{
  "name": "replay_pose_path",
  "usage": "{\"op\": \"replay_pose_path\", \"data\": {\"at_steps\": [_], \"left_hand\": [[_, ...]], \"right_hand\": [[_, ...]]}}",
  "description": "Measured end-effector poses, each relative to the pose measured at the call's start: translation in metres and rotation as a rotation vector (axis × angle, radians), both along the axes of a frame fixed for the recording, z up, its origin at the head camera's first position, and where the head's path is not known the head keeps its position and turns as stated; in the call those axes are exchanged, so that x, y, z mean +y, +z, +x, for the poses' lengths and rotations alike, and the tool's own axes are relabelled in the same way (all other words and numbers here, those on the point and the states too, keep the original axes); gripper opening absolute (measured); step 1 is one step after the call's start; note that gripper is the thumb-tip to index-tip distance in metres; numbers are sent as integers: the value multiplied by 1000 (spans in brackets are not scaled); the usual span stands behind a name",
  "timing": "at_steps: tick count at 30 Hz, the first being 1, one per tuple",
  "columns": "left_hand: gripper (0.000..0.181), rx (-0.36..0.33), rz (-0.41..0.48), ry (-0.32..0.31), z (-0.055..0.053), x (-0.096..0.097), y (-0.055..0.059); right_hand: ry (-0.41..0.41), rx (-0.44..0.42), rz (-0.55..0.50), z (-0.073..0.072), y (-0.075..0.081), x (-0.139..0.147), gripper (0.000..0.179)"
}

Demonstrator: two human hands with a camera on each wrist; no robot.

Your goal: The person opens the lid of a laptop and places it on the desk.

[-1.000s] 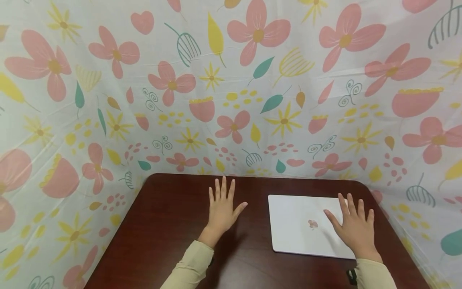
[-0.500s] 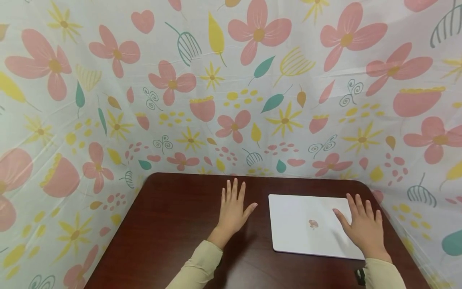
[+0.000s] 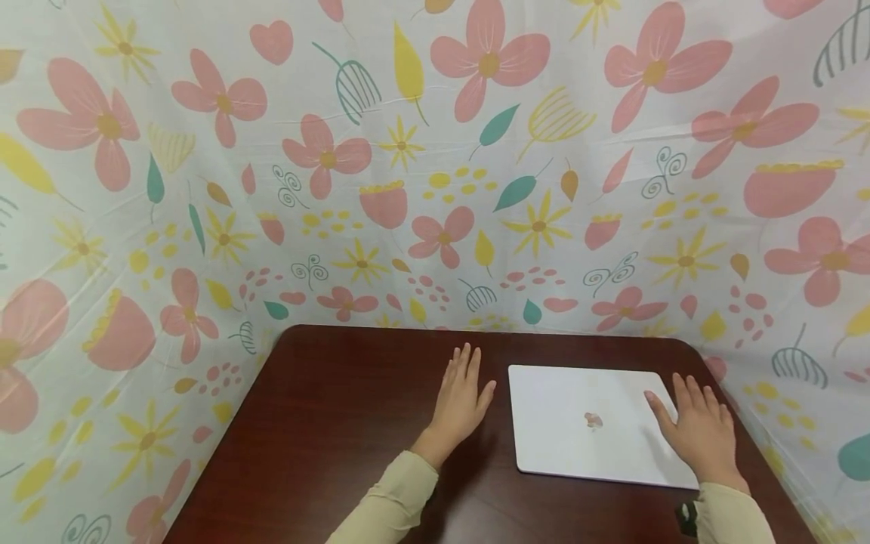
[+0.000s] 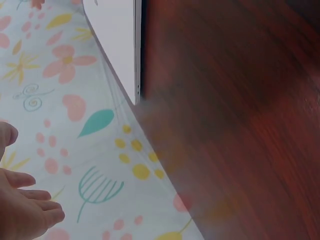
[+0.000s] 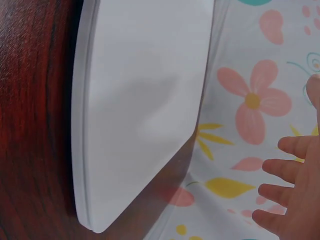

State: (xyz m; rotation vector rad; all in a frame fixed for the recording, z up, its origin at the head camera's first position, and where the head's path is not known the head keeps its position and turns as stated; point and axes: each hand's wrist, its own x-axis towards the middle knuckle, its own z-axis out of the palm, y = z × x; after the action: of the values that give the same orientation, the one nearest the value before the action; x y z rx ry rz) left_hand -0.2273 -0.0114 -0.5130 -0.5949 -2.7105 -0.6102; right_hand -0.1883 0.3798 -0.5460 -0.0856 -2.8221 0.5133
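Laptop closed on the right half of a dark worktop, sleeves cropped below, unclear black object half hidden by the right one, left hand and right hand apart, outstretched, the latter masking part of the laptop's edge, floral sheet cut off beyond.

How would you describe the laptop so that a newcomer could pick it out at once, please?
Find the dark red-brown table before the flower-printed sheet. On the table's right half lies the closed, flat laptop. Its white lid with a small apple-shaped logo sets it apart from the dark table.
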Motion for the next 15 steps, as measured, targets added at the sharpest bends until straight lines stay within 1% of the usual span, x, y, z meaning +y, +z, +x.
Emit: {"op": "replay_pose_path", "data": {"at_steps": [6,10,15], "left_hand": [[64,-69,23,-31,2,8,-7],[64,-154,64,-68,5,14,-9],[65,-260,112,-88,4,20,-13]], "right_hand": [[-11,-17,-3,0,-2,8,78],[-16,-11,-2,-1,-2,12,77],[-19,-9,-12,-4,-5,17,74]]}}
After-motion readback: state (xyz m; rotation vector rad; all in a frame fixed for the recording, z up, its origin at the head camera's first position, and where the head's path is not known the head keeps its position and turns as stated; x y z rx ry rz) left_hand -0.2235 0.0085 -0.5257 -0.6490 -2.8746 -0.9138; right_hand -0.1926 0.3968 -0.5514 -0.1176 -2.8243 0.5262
